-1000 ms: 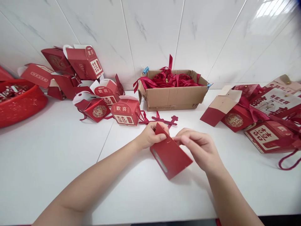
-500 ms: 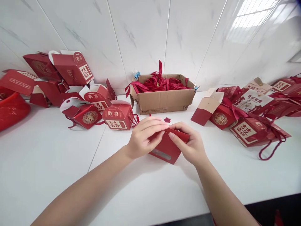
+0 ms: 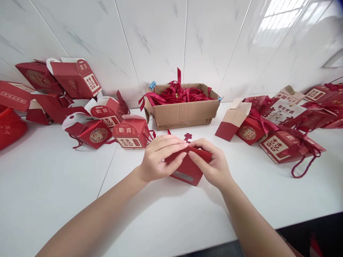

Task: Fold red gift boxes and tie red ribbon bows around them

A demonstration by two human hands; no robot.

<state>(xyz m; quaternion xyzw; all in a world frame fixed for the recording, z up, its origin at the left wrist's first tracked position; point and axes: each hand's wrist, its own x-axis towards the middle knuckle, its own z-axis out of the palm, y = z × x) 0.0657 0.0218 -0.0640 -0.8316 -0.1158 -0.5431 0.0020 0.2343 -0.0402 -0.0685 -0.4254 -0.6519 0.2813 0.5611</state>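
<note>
A small red paper box with a clear oval window on its near side stands on the white table between my hands. My left hand is closed on the box's upper left edge, thumb in front and fingers over the top. On the upper right edge, my right hand pinches the red card with its thumb in front and fingers behind. A dark red flower-shaped tab sticks up behind the top of the box, close to my fingertips.
Behind stands a cardboard box full of red ribbons, against the tiled wall. Red gift boxes are grouped at the left, beside a red bag. More boxes with ribbons lie at the right.
The flower-shaped tab now stands higher, showing a stem beneath it. Both hands keep their hold on the red box, and the whole view has shifted slightly.
</note>
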